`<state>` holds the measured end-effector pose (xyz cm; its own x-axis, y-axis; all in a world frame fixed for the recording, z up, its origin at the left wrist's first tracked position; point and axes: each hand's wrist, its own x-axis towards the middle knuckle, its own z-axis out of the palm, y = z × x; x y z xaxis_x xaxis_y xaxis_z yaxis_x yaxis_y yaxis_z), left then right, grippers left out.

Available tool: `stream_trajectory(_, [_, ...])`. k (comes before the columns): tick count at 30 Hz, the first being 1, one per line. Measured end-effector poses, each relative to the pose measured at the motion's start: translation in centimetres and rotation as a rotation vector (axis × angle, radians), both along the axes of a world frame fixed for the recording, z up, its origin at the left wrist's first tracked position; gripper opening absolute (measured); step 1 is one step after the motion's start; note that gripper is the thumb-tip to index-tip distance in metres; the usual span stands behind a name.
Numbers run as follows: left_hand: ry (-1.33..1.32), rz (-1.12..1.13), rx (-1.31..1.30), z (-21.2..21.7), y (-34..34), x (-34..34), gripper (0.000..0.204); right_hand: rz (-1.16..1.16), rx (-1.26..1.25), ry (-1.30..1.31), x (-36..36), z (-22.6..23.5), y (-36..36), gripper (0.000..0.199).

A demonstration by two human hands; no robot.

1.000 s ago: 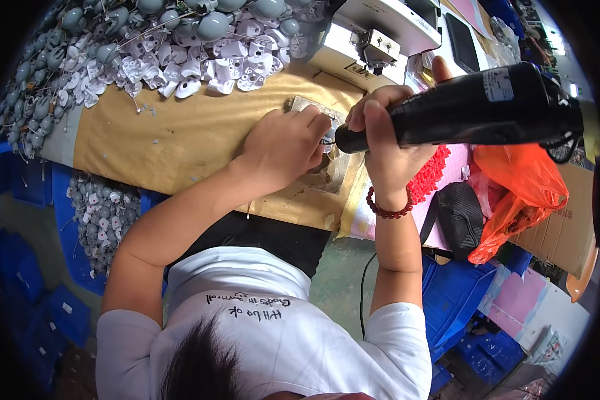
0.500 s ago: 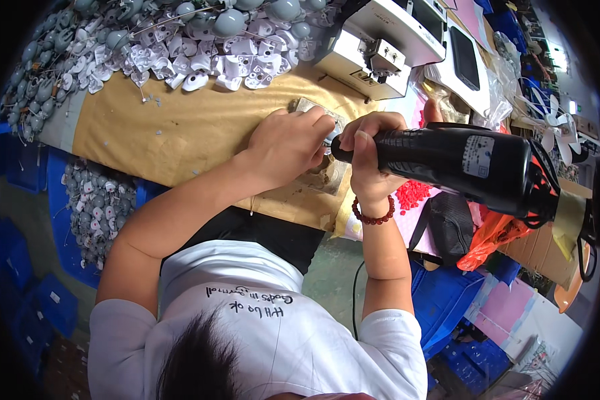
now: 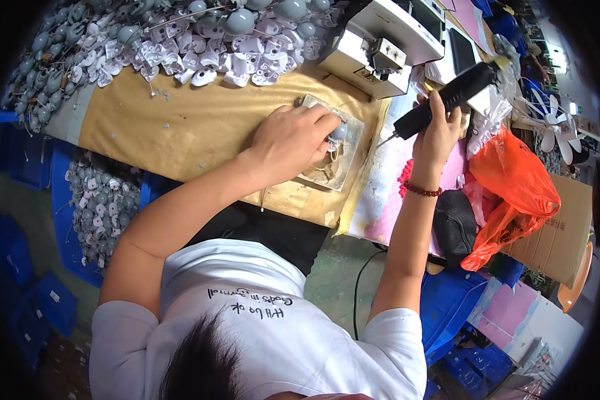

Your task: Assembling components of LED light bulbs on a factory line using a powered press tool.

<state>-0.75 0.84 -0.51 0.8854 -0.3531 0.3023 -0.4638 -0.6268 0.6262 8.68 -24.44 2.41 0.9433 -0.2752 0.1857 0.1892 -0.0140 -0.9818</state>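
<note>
Small grey part (image 3: 338, 133) sits on the square work plate (image 3: 349, 151) mid-worktop, pinned by left hand (image 3: 290, 140); right hand (image 3: 440, 130) grips black electric tool (image 3: 447, 100) lifted right—steady part, bring tip down squarely.

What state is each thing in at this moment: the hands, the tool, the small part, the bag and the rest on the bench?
Left hand: closed over a small grey part on a worn pad.
Right hand: gripping a black hand tool, tip lifted clear of the part.
Grey and white parts: loose, heaped along the bench's far edge.
Orange bag: crumpled, slumped.
White machine: standing untouched.
</note>
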Motion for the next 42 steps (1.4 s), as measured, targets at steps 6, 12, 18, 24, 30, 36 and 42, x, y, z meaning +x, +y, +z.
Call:
stream_trajectory(6, [-0.153, -0.016, -0.035, -0.8, 0.3, -0.6, 0.033, 0.082, -0.563, -0.100, -6.1, -1.7, 2.7, 0.030])
stream_trajectory(12, [-0.150, -0.017, -0.008, -0.6, 0.3, -0.6, 0.034, 0.313, -0.376, 0.002, -7.7, -3.0, 6.7, 0.012])
stream_trajectory(18, [-0.108, -0.035, -0.078, 0.7, 0.9, -0.3, 0.035, 0.175, 0.451, 0.067, -5.7, -0.7, 9.3, 0.013])
stream_trajectory(24, [-0.040, -0.105, 0.140, 4.7, 10.2, -3.3, 0.031, 0.574, 0.016, 0.199, -6.3, 1.3, 9.0, 0.017])
stream_trajectory(30, [0.836, -0.239, 0.677, 10.6, 23.5, -9.7, 0.022, 0.714, -0.074, 0.325, -7.9, 1.0, 8.7, 0.018])
stream_trajectory(36, [0.004, 0.178, 0.469, 6.3, 19.0, -3.0, 0.021, 0.763, -0.129, 0.357, -9.5, -0.1, 8.8, 0.017])
stream_trajectory(42, [-0.207, 0.159, 0.548, 0.8, 15.4, 4.3, 0.025, 0.795, -0.472, 0.176, -12.8, 0.4, 6.2, 0.018])
